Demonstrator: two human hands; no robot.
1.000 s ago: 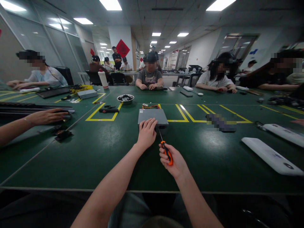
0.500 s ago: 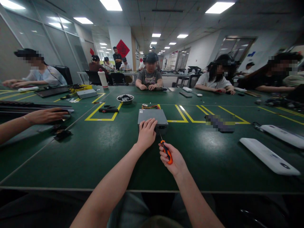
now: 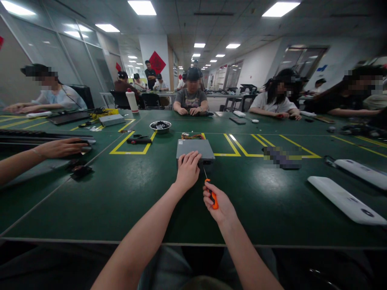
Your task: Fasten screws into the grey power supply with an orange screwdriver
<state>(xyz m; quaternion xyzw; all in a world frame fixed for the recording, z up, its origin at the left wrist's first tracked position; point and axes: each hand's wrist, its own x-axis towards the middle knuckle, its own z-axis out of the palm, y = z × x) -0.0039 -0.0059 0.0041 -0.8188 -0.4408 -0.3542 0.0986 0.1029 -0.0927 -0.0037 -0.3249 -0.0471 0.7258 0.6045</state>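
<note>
Two bare hands work at a flat grey metal box (image 3: 195,148) that lies on the dark green worktop (image 3: 121,193), just short of the yellow floor-tape lines (image 3: 236,147). The left hand (image 3: 188,171) rests palm-down on the box's near edge, fingers spread across the lid and curled over nothing, pressing rather than grasping. The right hand (image 3: 218,203) is wrapped tight around the orange-handled screwdriver (image 3: 211,193), whose thin steel shaft runs up to the box's near right corner; the tip itself is too small to make out.

Judging by its sheet-metal skin and squat shape, the box looks rigid and fairly heavy, likely to sit still under a flat palm, though smooth metal on a glossy mat could slide. Its side edges seem the safest hold, away from the coloured wire bundle (image 3: 191,136) at its far end. The screwdriver looks light and stiff, its rubbery handle giving good purchase.

A steel bowl (image 3: 160,126) stands farther back; white plastic casings (image 3: 344,199) lie well apart to the right. A co-worker's hand (image 3: 60,147) rests at left.
</note>
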